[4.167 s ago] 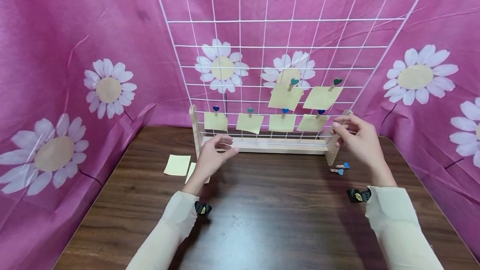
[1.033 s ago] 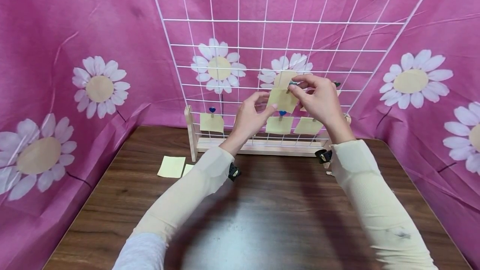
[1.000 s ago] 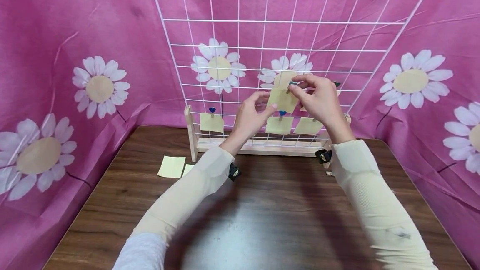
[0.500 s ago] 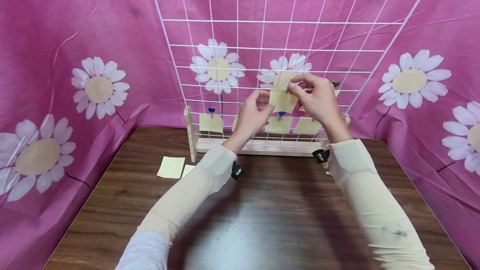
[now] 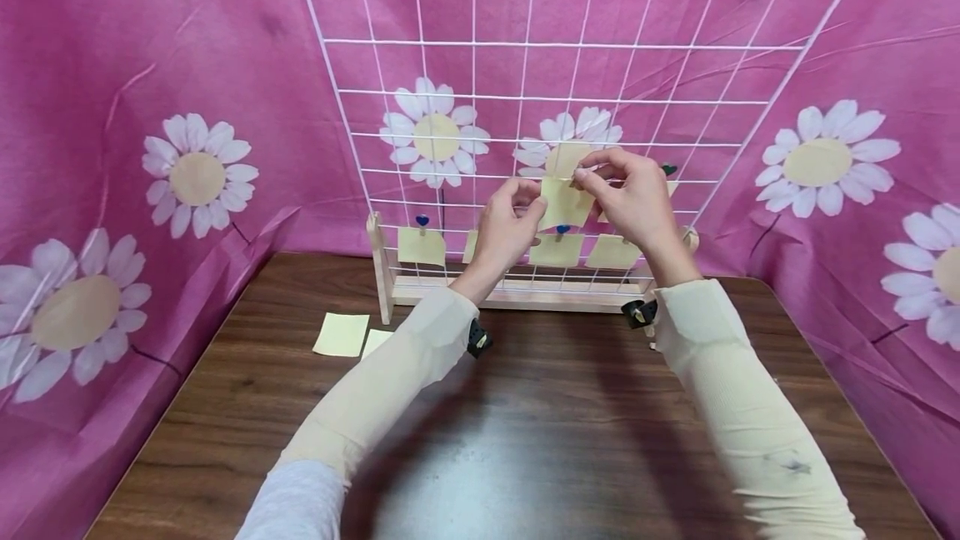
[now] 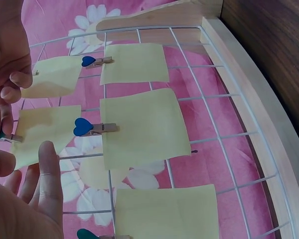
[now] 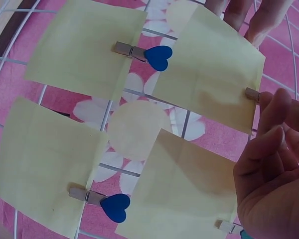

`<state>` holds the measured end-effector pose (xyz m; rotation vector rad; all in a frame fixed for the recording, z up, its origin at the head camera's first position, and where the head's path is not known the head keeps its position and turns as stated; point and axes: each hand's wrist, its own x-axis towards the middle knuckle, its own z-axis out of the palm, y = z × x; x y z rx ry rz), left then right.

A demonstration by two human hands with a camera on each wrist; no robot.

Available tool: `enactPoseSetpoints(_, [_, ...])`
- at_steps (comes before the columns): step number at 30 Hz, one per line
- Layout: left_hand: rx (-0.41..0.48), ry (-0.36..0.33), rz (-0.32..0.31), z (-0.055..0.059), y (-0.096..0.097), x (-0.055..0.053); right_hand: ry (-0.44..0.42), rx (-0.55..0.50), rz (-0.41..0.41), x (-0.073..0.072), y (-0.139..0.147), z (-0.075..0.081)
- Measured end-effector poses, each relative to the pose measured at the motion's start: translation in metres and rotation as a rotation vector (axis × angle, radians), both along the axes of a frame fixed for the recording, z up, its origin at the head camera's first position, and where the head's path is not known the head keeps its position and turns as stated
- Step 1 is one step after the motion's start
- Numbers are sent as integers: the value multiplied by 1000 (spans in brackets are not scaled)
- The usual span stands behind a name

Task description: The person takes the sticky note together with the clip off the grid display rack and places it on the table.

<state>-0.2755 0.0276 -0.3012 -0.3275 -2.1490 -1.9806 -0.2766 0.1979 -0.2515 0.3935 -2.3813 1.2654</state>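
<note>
My right hand (image 5: 633,194) pinches a small heart-topped clothespin (image 7: 251,94) at the top edge of a yellow sticky note (image 5: 564,205). This note hangs on the white wire grid (image 5: 472,44), in the row above the lowest notes. My left hand (image 5: 506,223) is at the note's left edge, its thumb just beside the paper and the index finger (image 6: 50,159) reaching to the note's corner. In the right wrist view the left fingers show partly behind the note. The heart on the pinched clothespin is mostly covered by the right fingertips.
Several clipped notes (image 5: 557,250) hang below, one partly behind the left hand. Another, with a green heart clothespin (image 5: 668,169), is mostly hidden behind the right hand. Loose sticky notes (image 5: 341,334) lie at the table's left. The grid stands in a wooden base (image 5: 517,299).
Both hands have come up from either side of the grid to the upper note. In the last second the left thumb has slipped off its face to its edge; the right hand keeps its pinch.
</note>
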Motion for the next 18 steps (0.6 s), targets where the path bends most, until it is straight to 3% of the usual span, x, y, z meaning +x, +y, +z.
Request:
enactPoseSetpoints(6, [0,41,13,0,1,1,16,8,-17,-1,-1,-3])
enactPoseSetpoints(18, [-7,36,27,0,2,2,47,-12,-29,1,0,-3])
